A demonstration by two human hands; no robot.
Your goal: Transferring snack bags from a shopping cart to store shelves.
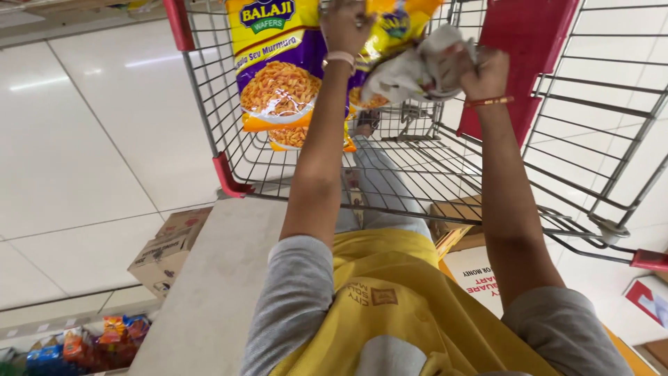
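Head view. The left hand (346, 26) has its grip closed on the top of a yellow-and-purple snack bag (278, 76) hanging inside the wire shopping cart (417, 160), at far centre. The right hand (480, 69), just right, clutches a crumpled white cloth (410, 73) touching the bag. A cardboard box (167, 251) lies on the floor, near left.

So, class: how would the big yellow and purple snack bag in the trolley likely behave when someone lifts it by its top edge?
The snack bag looks puffed and thin-walled, so probably light for its size. Held at the top by the left hand, it hangs down, so likely floppy. Its glossy film may be slippery, and the contents could crush against the wire trolley.
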